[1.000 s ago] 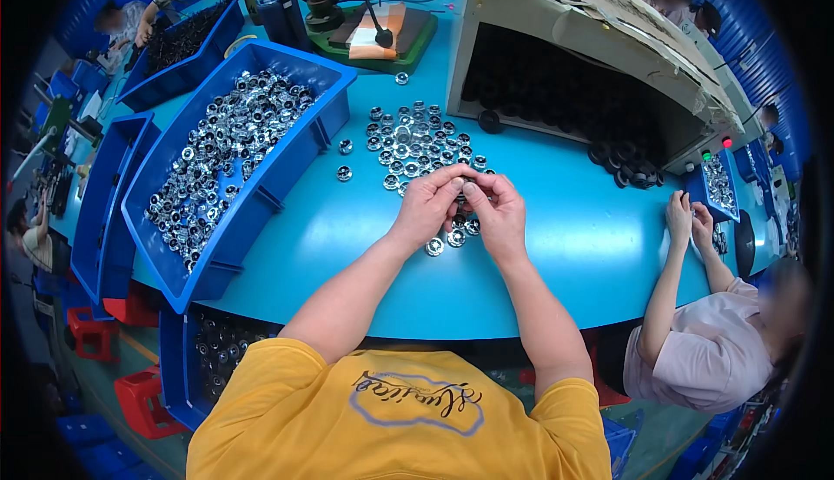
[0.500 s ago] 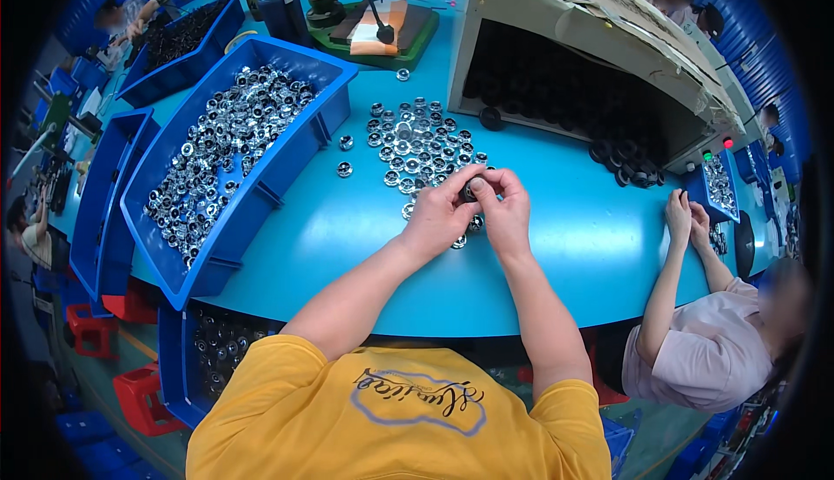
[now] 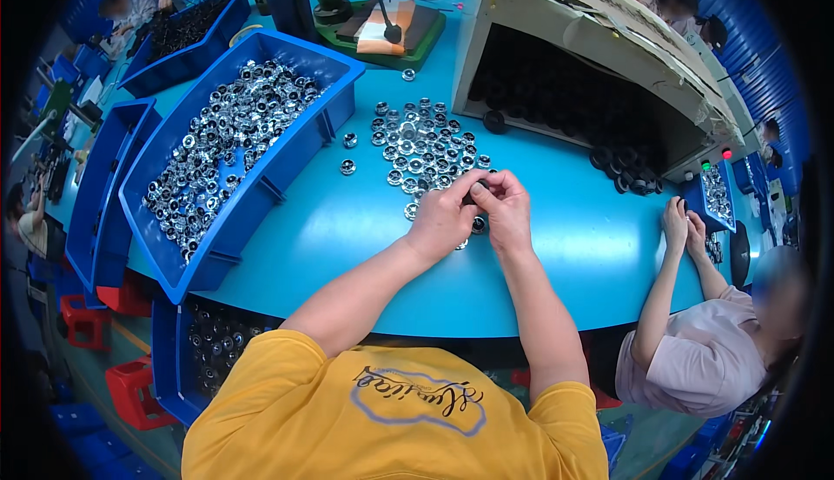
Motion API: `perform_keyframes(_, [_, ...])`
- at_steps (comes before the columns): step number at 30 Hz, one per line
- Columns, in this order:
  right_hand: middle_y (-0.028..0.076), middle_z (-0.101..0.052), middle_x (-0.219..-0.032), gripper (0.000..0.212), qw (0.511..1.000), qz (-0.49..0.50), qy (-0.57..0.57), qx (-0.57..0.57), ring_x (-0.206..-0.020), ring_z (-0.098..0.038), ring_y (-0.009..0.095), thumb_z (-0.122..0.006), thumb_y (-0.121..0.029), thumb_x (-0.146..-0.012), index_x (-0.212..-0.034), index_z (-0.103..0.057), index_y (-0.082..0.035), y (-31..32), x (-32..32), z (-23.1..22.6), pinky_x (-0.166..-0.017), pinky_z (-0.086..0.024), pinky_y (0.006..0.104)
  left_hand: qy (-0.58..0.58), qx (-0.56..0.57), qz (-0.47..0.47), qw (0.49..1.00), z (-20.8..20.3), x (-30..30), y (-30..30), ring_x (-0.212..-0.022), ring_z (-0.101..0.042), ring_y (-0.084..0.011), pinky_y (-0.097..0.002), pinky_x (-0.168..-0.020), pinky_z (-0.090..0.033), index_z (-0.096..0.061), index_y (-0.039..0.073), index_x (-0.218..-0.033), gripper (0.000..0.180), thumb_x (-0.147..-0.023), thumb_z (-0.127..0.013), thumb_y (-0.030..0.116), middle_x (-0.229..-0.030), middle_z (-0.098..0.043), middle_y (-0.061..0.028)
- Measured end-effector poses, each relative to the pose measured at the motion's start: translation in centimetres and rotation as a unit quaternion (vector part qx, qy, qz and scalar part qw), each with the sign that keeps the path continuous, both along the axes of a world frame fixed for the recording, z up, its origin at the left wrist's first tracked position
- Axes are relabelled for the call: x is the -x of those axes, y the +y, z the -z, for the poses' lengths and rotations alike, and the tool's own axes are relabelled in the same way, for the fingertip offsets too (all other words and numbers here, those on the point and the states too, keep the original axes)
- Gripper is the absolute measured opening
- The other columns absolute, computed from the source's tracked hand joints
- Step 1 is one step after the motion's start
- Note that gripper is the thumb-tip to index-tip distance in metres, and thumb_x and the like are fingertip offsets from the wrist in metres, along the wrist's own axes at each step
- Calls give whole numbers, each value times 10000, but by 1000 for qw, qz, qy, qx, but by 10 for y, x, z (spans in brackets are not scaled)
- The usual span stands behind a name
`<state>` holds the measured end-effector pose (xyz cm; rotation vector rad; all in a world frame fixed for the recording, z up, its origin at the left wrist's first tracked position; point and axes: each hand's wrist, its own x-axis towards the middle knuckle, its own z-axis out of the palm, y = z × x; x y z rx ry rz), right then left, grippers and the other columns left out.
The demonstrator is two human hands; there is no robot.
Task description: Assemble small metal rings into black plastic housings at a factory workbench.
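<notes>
Over the turquoise table, my left hand and my right hand meet, fingers closed around a small black round part. Most of that part is hidden by my fingertips and thumbs. Just beyond and partly under my hands lies a loose group of shiny metal rings with dark centres. A ring sits between my wrists, close to the right palm. Two more rings lie apart on the left of the group.
A blue bin of similar rings stands at left. An open-fronted pale box with dark contents is at right, with black round parts beside it. A green-based machine stands behind. A co-worker's hands are at far right.
My thumbs and fingertips have shifted slightly on the black part, which both hands still grip. The whole view has moved a little; the rings lie as before.
</notes>
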<state>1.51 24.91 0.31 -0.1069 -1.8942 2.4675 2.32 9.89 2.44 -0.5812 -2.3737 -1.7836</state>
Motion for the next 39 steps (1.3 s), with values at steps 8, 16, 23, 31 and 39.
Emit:
perform_keyframes(8, [46, -721, -939, 171, 994, -41, -35, 93, -834, -679, 108, -787, -28, -892, -1038, -697, -28, -3, -7, -30, -763, -555, 249, -91, -114, 59, 988, 5, 10, -9, -890, -710, -93, -270, -772, -587, -624, 32, -1361, 496, -884, -754, -3, -1041, -756, -49])
perform_keyframes(16, [56, -712, -938, 159, 998, -12, -25, 64, -828, -678, 115, -766, 0, -894, -1036, -695, -21, 0, -4, -8, -722, -564, 242, 38, 44, 19, 998, -3, 2, -8, -862, -700, -83, -270, -765, -586, -632, 35, -1363, 488, -889, -731, -30, -1007, -757, -39])
perform_keyframes(23, [52, -712, -935, 203, 995, -30, -58, 78, -786, -665, 90, -804, -52, -882, -1049, -695, -13, 3, -4, -17, -676, -545, 220, -214, -168, 109, 956, -7, 12, -16, -669, -606, -33, -219, -598, -517, -635, 59, -1377, 527, -871, -752, -31, -900, -730, -8])
perform_keyframes(31, [55, -721, -944, 212, 997, -39, -24, 66, -800, -675, 95, -793, -79, -903, -1078, -694, -11, -2, -1, -12, -700, -553, 225, 38, -44, 26, 998, 13, 11, -9, -670, -611, -25, -210, -481, -472, -607, 84, -1411, 554, -886, -758, -5, -889, -723, -20])
perform_keyframes(39, [88, -741, -987, 192, 998, -40, -30, 31, -869, -706, 124, -766, -88, -931, -1092, -697, -7, 1, -4, -22, -765, -577, 257, -232, -196, 117, 945, -9, 11, -18, -647, -592, -34, -235, -592, -509, -635, 93, -1376, 520, -879, -765, 16, -793, -693, 4])
